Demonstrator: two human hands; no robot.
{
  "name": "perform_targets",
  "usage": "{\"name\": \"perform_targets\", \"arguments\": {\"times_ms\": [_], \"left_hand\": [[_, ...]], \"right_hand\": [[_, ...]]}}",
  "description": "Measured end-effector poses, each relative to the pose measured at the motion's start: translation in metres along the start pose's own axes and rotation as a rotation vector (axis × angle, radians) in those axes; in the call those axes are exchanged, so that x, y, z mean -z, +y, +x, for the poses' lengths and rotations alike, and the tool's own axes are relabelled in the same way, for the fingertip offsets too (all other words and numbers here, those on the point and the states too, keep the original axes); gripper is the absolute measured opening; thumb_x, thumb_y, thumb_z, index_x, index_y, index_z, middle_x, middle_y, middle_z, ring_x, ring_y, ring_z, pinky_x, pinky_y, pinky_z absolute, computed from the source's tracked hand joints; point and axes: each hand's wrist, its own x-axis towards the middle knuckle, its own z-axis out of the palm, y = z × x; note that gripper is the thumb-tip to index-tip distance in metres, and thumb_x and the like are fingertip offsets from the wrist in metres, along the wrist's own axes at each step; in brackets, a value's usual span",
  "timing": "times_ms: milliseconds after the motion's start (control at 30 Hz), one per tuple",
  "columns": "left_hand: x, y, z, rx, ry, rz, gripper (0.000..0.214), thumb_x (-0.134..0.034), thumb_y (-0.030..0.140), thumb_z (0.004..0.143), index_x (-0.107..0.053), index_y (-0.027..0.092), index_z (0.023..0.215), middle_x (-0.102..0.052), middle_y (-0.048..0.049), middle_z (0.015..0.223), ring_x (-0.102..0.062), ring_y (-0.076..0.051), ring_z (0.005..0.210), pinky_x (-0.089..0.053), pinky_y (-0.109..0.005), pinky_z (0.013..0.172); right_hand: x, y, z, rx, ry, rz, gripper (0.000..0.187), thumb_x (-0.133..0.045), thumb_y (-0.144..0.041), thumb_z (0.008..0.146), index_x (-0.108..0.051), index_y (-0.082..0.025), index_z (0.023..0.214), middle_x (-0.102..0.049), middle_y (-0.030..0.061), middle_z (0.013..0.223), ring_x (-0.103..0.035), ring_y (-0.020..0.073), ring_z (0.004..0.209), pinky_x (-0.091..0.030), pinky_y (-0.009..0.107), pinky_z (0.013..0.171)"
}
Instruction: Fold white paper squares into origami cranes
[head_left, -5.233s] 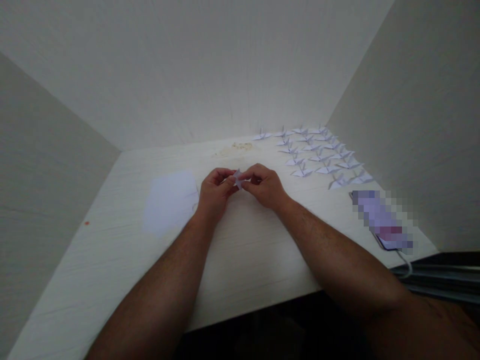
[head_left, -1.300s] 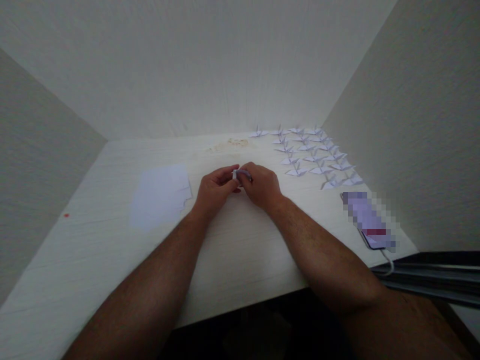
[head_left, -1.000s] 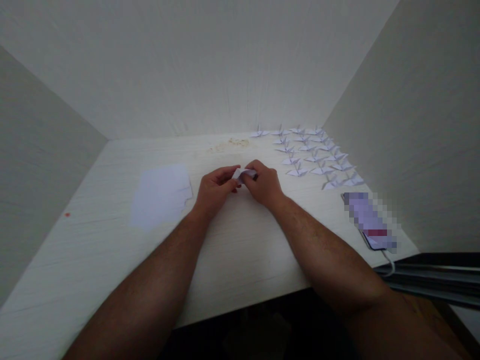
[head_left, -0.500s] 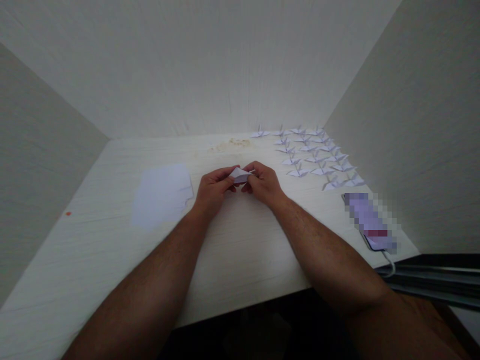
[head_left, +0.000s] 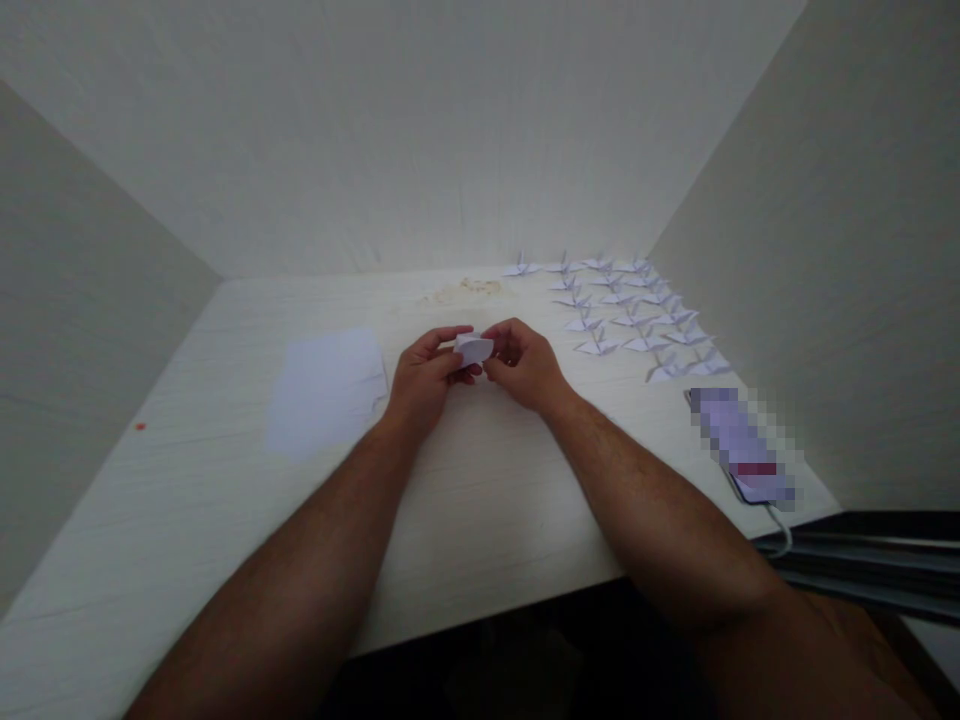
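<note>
I can't tell if my half-curled right hand [head_left: 526, 366] grips the folded paper [head_left: 474, 349], so my left hand [head_left: 421, 378], pinching it, must be steady.

Folded ppr [head_left: 473, 349]: plain wht. Cranes [head_left: 635, 321], 2 o'clk: wht. Desk [head_left: 480, 520]: off-wht, faint grey streaks. Phone [head_left: 739, 435], 4 o'clk: purplish w/ dk-red strip. Spot [head_left: 140, 427], 9 o'clk: orange-red.
</note>
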Motion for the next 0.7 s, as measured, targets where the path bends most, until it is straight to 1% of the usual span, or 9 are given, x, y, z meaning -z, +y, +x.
{"name": "perform_targets", "arguments": {"times_ms": [133, 200, 333, 400, 500, 567, 700], "left_hand": [[-0.0008, 0.0003, 0.0008, 0.021, -0.004, -0.018, 0.033, -0.068, 0.019, 0.064, -0.070, 0.016, 0.096, -0.070, -0.0033, 0.075, -0.066, -0.016, 0.062, -0.051, -0.027, 0.054], [-0.0013, 0.0001, 0.0011, 0.015, 0.004, -0.021, 0.030, -0.068, 0.019, 0.064, -0.070, 0.016, 0.094, -0.070, -0.0031, 0.075, -0.066, -0.016, 0.061, -0.051, -0.027, 0.053], [-0.0015, -0.0009, 0.0002, -0.012, 0.002, 0.023, 0.027, -0.069, 0.019, 0.065, -0.073, 0.017, 0.092, -0.071, -0.0027, 0.074, -0.065, -0.015, 0.061, -0.048, -0.024, 0.051], [-0.0013, -0.0013, -0.0007, -0.027, -0.024, 0.079, 0.026, -0.069, 0.020, 0.068, -0.075, 0.017, 0.093, -0.071, -0.0029, 0.074, -0.065, -0.015, 0.062, -0.048, -0.024, 0.051], [-0.0011, -0.0010, -0.0016, -0.062, -0.057, 0.156, 0.025, -0.069, 0.021, 0.070, -0.077, 0.019, 0.093, -0.072, -0.0027, 0.073, -0.065, -0.014, 0.062, -0.048, -0.024, 0.052], [-0.0012, -0.0004, -0.0019, -0.085, -0.073, 0.186, 0.022, -0.070, 0.021, 0.069, -0.078, 0.019, 0.090, -0.072, -0.0022, 0.073, -0.064, -0.013, 0.062, -0.048, -0.023, 0.052], [-0.0004, -0.0002, -0.0018, -0.093, -0.093, 0.237, 0.018, -0.067, 0.020, 0.070, -0.078, 0.019, 0.084, -0.070, -0.0011, 0.068, -0.060, -0.011, 0.058, -0.046, -0.022, 0.052]], "right_hand": [[-0.0012, -0.0011, -0.0007, -0.056, 0.004, 0.018, 0.018, -0.069, -0.028, 0.072, -0.059, -0.020, 0.085, -0.064, -0.0038, 0.071, -0.055, 0.0090, 0.058, -0.044, 0.024, 0.055], [-0.0006, -0.0037, -0.0012, -0.041, 0.029, -0.027, 0.016, -0.070, -0.028, 0.073, -0.061, -0.020, 0.084, -0.066, -0.0026, 0.073, -0.057, 0.0097, 0.061, -0.046, 0.024, 0.057], [0.0013, -0.0072, -0.0011, 0.103, 0.159, -0.183, 0.018, -0.074, -0.030, 0.073, -0.064, -0.021, 0.086, -0.066, 0.0001, 0.086, -0.058, 0.0111, 0.069, -0.048, 0.026, 0.059], [0.0016, -0.0067, -0.0010, 0.192, 0.190, -0.246, 0.015, -0.073, -0.026, 0.074, -0.065, -0.022, 0.086, -0.065, 0.0002, 0.087, -0.057, 0.0116, 0.071, -0.049, 0.026, 0.060], [0.0009, -0.0047, -0.0018, 0.340, 0.170, -0.295, 0.011, -0.068, -0.017, 0.077, -0.066, -0.022, 0.087, -0.062, 0.0001, 0.085, -0.056, 0.0115, 0.071, -0.050, 0.026, 0.062], [0.0002, -0.0035, -0.0027, 0.422, 0.158, -0.315, 0.014, -0.064, -0.011, 0.078, -0.068, -0.022, 0.087, -0.061, 0.0001, 0.085, -0.056, 0.0107, 0.070, -0.050, 0.026, 0.064], [-0.0002, -0.0022, -0.0035, 0.503, 0.162, -0.342, 0.022, -0.058, -0.005, 0.079, -0.070, -0.021, 0.088, -0.061, 0.0005, 0.086, -0.057, 0.0103, 0.072, -0.049, 0.025, 0.067]]}}
